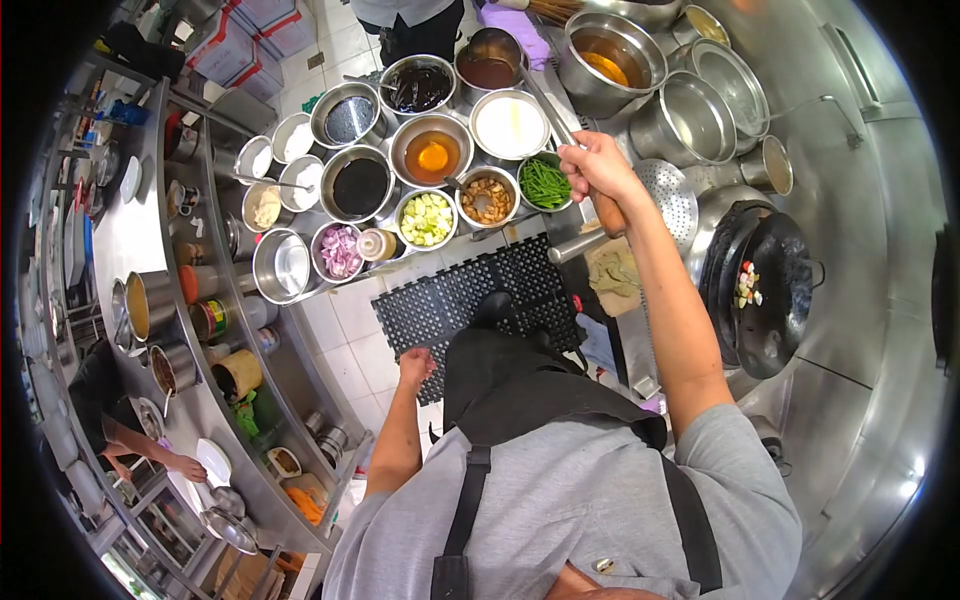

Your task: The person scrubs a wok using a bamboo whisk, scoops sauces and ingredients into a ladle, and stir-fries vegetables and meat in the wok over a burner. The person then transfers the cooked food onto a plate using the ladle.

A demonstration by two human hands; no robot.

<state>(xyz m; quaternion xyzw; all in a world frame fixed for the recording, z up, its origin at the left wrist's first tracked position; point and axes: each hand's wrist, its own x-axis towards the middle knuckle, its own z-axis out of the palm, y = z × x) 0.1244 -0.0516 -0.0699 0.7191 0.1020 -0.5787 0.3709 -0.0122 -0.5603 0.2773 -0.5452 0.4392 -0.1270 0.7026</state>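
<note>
While gripping the ladle (pixel 550 107) in the right hand (pixel 597 165), hold its bowl (pixel 495 45), in or over the brown sauce (pixel 488 76), level against drips, with the left hand (pixel 416 366) loosely curled, apparently empty

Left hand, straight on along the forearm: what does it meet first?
Probably the metal bowl of pale-green pieces. In the picture, the line from the left hand crosses the black mat first, but that lies underfoot; hand height is unclear.
</note>
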